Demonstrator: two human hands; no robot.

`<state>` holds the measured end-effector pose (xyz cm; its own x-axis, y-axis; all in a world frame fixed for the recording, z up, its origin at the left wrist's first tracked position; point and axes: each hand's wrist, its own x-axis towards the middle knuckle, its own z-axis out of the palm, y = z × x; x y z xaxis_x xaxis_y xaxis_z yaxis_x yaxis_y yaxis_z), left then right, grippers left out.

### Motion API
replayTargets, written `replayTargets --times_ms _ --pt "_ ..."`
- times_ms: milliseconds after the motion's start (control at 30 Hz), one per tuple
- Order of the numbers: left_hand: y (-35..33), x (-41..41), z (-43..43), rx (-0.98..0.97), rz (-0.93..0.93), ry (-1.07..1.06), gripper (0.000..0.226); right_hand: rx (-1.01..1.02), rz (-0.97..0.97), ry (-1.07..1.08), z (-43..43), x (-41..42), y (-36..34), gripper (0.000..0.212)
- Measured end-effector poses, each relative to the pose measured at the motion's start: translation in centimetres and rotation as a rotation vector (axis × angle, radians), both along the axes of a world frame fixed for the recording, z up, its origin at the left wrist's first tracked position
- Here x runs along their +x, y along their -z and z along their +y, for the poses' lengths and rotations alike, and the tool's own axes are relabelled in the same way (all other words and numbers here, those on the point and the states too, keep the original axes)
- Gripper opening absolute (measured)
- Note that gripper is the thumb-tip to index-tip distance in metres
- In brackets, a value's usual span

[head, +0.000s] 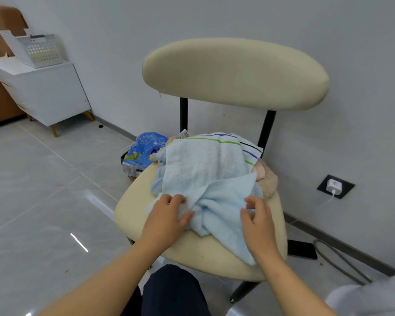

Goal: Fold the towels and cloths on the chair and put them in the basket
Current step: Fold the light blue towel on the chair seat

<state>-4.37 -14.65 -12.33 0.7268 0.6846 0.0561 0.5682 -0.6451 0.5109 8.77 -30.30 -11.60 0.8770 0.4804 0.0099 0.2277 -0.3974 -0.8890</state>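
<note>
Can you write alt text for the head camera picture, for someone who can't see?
A person's left hand pinches a blue towel atop a pile of cloths on a beige chair; the right hand touches it too. A white basket stands on a cabinet at far left.

At lower centre the left hand [169, 215] and right hand [257, 216] pinch a crumpled light blue towel [205, 174] lying over a striped towel [228, 139] on the cream chair [192, 254], while a white basket [40, 50] sits at upper left
</note>
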Motion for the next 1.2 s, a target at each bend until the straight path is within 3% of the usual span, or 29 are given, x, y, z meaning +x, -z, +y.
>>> replayTargets --times_ms 67,100,200,267,367,467,500,600,667,733,800,867,1000,1100,1200 --pt "0.7 0.1 -0.3 -0.002 0.151 0.056 0.081 0.009 0.118 -0.044 0.7 -0.4 0.5 0.048" --pt "0.9 0.2 -0.1 0.013 0.175 0.050 0.087 -0.016 0.167 -0.035 0.9 -0.4 0.9 0.064" --pt "1.0 0.7 0.9 -0.032 0.156 -0.011 0.062 -0.041 0.251 0.005 1.4 0.0 1.2 0.082" --pt "0.5 0.9 1.4 0.023 0.181 -0.001 0.035 -0.060 0.248 0.016 1.5 0.4 1.5 0.067" --pt "-0.5 0.4 1.8 0.095 0.149 0.027 0.035 -0.069 0.201 0.004 1.3 0.6 1.2 0.012" --pt "-2.8 -0.4 1.6 -0.104 -0.062 0.098 0.050 -0.023 0.137 0.054 0.7 0.7 1.2 0.010" --pt "-3.5 -0.7 1.6 -0.198 -0.081 0.107 0.050 0.049 0.175 0.069 0.4 0.5 0.9 0.003" --pt "-5.7 -1.3 1.4 -0.336 -0.059 0.139 0.036 0.275 0.422 0.029 -0.9 -0.1 -0.2 0.021" --pt "-6.8 -1.8 1.5 -0.334 0.100 0.232 0.032 0.167 0.455 -0.067 -1.8 -0.4 -0.6 0.021" --pt "-7.4 -2.3 1.2 -0.283 0.421 0.361 0.030 -0.020 0.469 -0.165 -2.6 -0.8 -0.6 0.019" --pt "-7.2 -2.9 0.9 -0.269 0.599 0.407 0.027 -0.102 0.436 -0.191 -3.1 -1.3 -0.5 0.016" --pt "-7.0 -3.4 0.8 -0.271 0.507 0.374 0.025 -0.091 0.333 -0.139 -3.5 -1.5 -0.7 0.008" --pt "-6.4 -3.3 0.5 -0.217 0.098 0.172 0.005 0.005 0.208 0.074 -3.8 -1.2 -0.7 0.017" --pt "-5.4 -2.7 0.6 -0.121 0.205 0.193 0.019 -0.073 0.202 0.016 -3.5 -0.9 -1.1 0.018" --pt "-4.1 -1.7 1.3 -0.021 0.161 0.151 0.022 -0.183 0.148 -0.006 -2.6 0.0 0.0 0.014"
